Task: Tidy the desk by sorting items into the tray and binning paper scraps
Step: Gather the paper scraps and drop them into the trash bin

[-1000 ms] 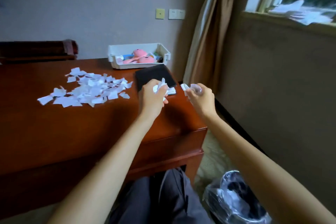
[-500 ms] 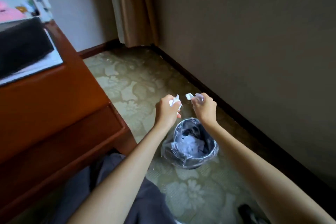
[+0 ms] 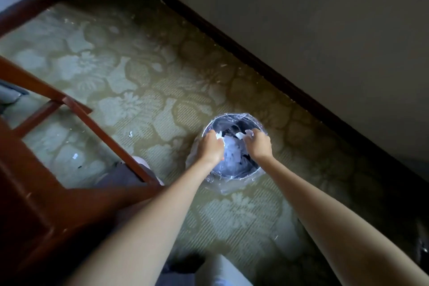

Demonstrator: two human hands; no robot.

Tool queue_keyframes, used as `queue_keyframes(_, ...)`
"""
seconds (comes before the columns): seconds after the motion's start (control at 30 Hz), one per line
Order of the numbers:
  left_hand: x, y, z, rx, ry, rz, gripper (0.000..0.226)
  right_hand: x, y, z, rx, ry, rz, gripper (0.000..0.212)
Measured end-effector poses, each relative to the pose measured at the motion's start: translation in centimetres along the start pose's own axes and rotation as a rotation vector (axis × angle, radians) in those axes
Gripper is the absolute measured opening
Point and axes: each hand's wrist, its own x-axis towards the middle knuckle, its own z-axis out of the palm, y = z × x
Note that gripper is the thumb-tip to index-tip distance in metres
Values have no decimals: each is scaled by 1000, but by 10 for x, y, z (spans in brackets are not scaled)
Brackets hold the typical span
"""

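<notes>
Bin (image 3: 236, 114) with a clear plastic liner (image 3: 222, 187) stands on the patterned carpet floor (image 3: 139, 76), near the wall (image 3: 325, 18) and close to the counter (image 3: 34, 204) corner, so it's within arm's reach. Left hand (image 3: 211, 148) and right hand (image 3: 259, 144) both hang over the bin mouth, knuckles up, fingers curled down. Each grip is clamped on paper scraps (image 3: 248, 133), with white bits poking out past the fingertips of both. Holding them low over the opening makes sense: light scraps flutter, and a drop from close in should land them inside. More white paper already lies in the bin between the hands. Stray scraps (image 3: 130, 133) lie on the floor beyond the counter edge, well apart from the bin. They are likely misses and need picking up too. Judged step: release both handfuls. Risk: bits stick to the palms or catch on the liner rim and fall outside.
</notes>
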Motion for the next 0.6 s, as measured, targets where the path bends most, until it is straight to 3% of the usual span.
queue_keyframes(0.3,51,-10,30,-4,-198,-148,36,49,19,38,-88,-131,101,30)
queue_keyframes(0.43,57,-12,31,21,-258,-156,59,57,21,45,-95,-179,94,36)
queue_keyframes(0.6,50,-11,22,-28,-248,-143,65,55,18,44,-52,-234,99,51)
